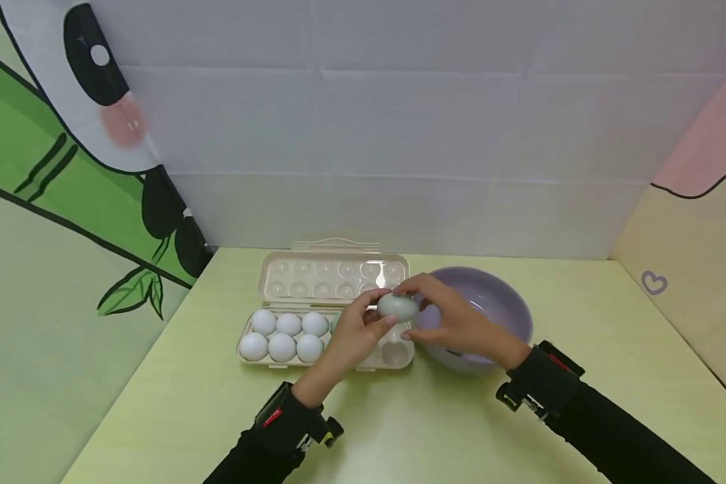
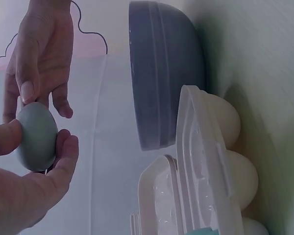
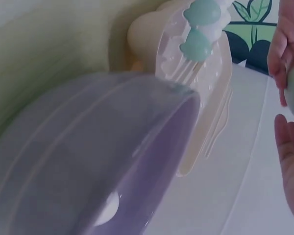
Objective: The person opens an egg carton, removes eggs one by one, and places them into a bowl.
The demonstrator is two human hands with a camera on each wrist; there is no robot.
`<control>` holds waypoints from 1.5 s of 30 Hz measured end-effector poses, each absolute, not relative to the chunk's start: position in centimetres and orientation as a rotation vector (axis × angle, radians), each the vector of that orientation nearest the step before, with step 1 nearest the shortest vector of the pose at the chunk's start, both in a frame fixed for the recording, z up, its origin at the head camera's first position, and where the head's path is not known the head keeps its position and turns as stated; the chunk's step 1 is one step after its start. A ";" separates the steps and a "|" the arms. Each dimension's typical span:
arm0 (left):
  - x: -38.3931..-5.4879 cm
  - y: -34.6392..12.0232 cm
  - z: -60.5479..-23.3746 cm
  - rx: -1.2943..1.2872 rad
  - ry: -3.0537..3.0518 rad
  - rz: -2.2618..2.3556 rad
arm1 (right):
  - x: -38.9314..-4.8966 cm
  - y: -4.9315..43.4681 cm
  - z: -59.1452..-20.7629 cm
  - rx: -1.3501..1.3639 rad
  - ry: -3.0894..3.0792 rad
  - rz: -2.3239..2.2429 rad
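A smooth, pale green egg (image 1: 398, 308) is up above the right end of the egg carton (image 1: 372, 361). My left hand (image 1: 353, 333) pinches it, thumb on one side and fingers on the other, as the left wrist view shows closely. From the right, my right hand (image 1: 456, 321) reaches to the egg's other end; its fingertips are right at the shell, with the thumb spread lower down. White eggs (image 1: 282, 347) fill the carton's left part in two rows. Farther along it, pale green pieces (image 3: 196, 45) sit in the carton, mostly hidden in the head view by my left hand.
A purple bowl (image 1: 511, 302) stands right of the carton, partly behind my right hand. Inside it, the right wrist view shows a white rounded thing (image 3: 108, 209). The carton's clear lid (image 1: 333, 296) lies folded back towards the wall (image 1: 399, 134). Pale yellow table (image 1: 187, 410) extends around.
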State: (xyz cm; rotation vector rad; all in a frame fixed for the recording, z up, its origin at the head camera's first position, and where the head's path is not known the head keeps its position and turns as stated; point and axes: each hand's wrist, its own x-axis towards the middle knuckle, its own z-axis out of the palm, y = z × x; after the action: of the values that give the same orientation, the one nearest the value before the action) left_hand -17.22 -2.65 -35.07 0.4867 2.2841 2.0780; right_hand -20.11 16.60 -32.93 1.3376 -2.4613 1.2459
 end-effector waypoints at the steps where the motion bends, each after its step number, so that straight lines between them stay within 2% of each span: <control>1: -17.2 -2.6 -35.0 0.486 2.245 2.099 | -20.1 16.4 -33.0 1.347 -2.427 1.249; 15: -16.4 -2.2 -34.2 0.505 2.117 2.112 | -19.9 16.0 -33.4 1.296 -2.313 1.283; 20: -15.9 -2.5 -33.2 0.513 2.142 2.051 | -19.0 15.7 -32.3 1.304 -2.319 1.276; 30: -17.7 -4.8 -37.0 0.583 2.498 1.771 | -18.0 16.7 -30.1 1.216 -2.428 1.242; 39: -17.7 -8.0 -38.5 0.513 2.663 1.673 | -19.6 20.2 -31.0 1.101 -2.472 1.160; 45: -17.7 -9.1 -39.0 0.532 2.956 1.299 | -22.3 23.9 -33.2 1.001 -2.543 1.057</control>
State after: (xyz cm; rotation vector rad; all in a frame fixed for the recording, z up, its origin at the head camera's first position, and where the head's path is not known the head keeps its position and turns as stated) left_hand -17.75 -9.11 -38.97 0.5316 2.9562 1.2990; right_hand -22.32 23.87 -33.16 1.0013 -2.5426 1.0570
